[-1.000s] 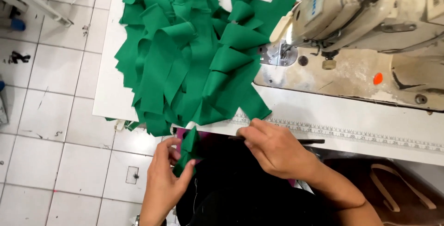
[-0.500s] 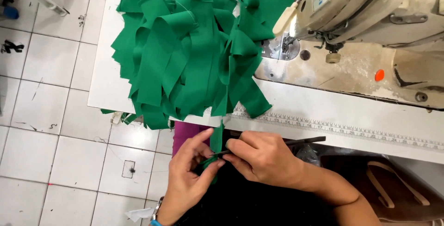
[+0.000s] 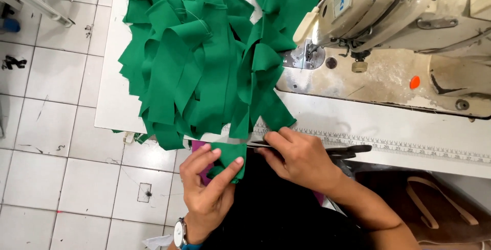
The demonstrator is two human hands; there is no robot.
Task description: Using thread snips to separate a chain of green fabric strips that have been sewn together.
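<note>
A white table [image 3: 358, 122] is seen above a tiled floor. At its edge, a small soft green cloth piece [image 3: 227, 154] is pinched by the left hand [image 3: 207, 188]; black scissors [image 3: 327, 151] are gripped by the right hand [image 3: 302, 160]. The cloth is thought light and floppy, best held by its fold

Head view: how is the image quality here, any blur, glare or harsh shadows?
Head view: evenly lit, soft shadows only; green fabric strips and sewing machine sharp; left hand and right hand crisp; mild glare on the white table.
</note>
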